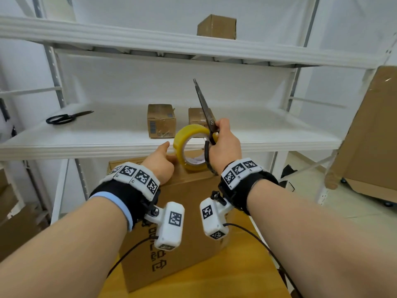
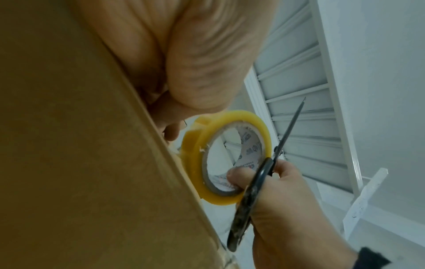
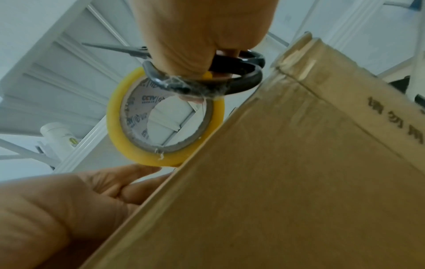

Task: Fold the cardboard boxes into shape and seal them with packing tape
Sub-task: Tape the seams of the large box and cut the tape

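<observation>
Yellow packing tape roll (image 1: 191, 147) is up in the air over the far edge of the big cardboard box (image 1: 171, 229), which sits on a wooden worktop (image 1: 247, 274) right in front of the white shelving. The right hand (image 1: 223, 145) has hold of two things at once: its fingers curl through the core of the roll, and the same hand clamps a pair of dark scissors (image 1: 206, 112) with the blades closed and pointing up and away. From the left wrist view you can see one fingertip (image 2: 234, 174) poking through inside the roll's printed cardboard core, with the scissor handle lying across the hand.

The left hand (image 1: 159, 164) rests on the top far edge of the box, fingers bent over that edge and the thumb stretched out toward the roll. It looks like it's touching the roll or a bit of tape there, but I honestly can't tell if it's pinching a loose end.

The box has dark printed characters on the side facing the person, and the right wrist view shows clear tape already along a seam.

On the middle shelf (image 1: 107, 134) behind: a second pair of black scissors (image 1: 66, 117) toward the left end, and two small cardboard boxes (image 1: 161, 121) near the middle. One more small box (image 1: 217, 26) is on the top shelf.
</observation>
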The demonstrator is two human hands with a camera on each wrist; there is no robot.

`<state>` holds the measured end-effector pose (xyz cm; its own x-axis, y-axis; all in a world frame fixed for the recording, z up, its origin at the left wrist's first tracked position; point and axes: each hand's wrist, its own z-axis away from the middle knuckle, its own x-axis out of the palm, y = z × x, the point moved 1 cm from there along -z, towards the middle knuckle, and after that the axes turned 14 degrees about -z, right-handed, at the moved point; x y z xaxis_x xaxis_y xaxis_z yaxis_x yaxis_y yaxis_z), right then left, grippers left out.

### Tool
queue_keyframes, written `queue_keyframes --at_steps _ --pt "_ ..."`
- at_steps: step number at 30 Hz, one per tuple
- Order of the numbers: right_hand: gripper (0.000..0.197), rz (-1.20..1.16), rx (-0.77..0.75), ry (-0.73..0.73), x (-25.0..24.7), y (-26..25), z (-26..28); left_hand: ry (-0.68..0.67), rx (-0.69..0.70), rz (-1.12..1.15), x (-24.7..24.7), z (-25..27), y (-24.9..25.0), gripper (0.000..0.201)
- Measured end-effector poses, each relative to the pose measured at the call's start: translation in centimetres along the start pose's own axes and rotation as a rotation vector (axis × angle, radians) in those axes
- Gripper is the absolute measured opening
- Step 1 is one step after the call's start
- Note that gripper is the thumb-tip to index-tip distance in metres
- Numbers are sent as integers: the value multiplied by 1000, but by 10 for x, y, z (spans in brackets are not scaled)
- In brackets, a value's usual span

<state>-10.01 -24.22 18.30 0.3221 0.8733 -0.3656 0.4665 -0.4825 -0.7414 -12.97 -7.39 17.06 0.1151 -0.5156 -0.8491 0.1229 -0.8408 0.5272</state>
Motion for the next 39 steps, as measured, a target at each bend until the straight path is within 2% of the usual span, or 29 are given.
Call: queue_keyframes --at_steps 8,12,14,16,18,22,26,29,33,36,39 --pt "38 95 3 40 -11 0 -3 -50 8 -2 1 -1 5 82" --pt "36 123 -47 15 -12 -6 -6 -123 24 319 -4 -6 15 104" --pt "38 133 -72 7 -13 -11 -7 -72 9 380 -11 -8 21 90" --pt "40 130 -73 -11 -14 -14 -8 -18 6 339 -14 -10 24 65" --pt "41 94 -53 -37 -15 -15 -9 13 2 315 -10 -13 24 50" --pt "51 -62 56 -56 -27 -14 -9 -2 -13 424 0 -20 17 42" --pt "53 -137 163 -25 -39 -9 -6 -8 -17 466 1 -23 17 33" --pt "59 -91 276 -24 -49 -7 -3 24 -53 485 5 -23 16 40" --pt "64 66 336 -176 -62 -4 -4 114 -92 493 6 -25 12 51" --pt "56 174 353 -392 -69 -5 -2 162 -147 573 0 -29 8 60" --pt "66 295 392 -627 -80 -14 4 162 -186 682 -2 -34 2 62"
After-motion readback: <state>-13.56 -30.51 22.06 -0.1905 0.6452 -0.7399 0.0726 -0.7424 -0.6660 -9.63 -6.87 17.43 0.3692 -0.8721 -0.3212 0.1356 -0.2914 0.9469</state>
